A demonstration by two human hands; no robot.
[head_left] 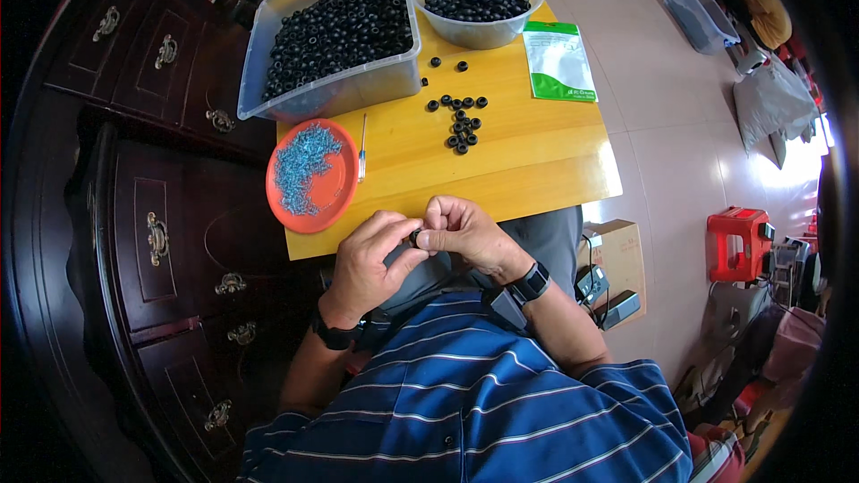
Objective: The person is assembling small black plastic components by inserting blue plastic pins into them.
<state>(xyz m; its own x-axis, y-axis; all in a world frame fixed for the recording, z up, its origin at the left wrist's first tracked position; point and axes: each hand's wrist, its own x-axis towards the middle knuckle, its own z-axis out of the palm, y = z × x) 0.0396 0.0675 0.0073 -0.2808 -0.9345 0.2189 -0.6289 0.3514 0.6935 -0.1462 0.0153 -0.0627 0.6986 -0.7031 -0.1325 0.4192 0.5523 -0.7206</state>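
Just past the table's near edge, over my lap, my two hands meet. My left hand pinches a small black ring-shaped part between thumb and fingertips. My right hand is closed against the same part, its thumb touching it and its fingers curled. Whether a second, smaller piece sits in the right fingertips is hidden. Ahead of the left hand lies a red-orange plate with a pile of small bluish metal pieces. A slim tool with a thin shaft rests beside the plate.
Several loose black rings lie mid-table. Behind them stand a large clear bin and a round tub, both full of black parts. A green-and-white packet lies at right. Dark drawers flank the table's left; a cardboard box sits on the floor.
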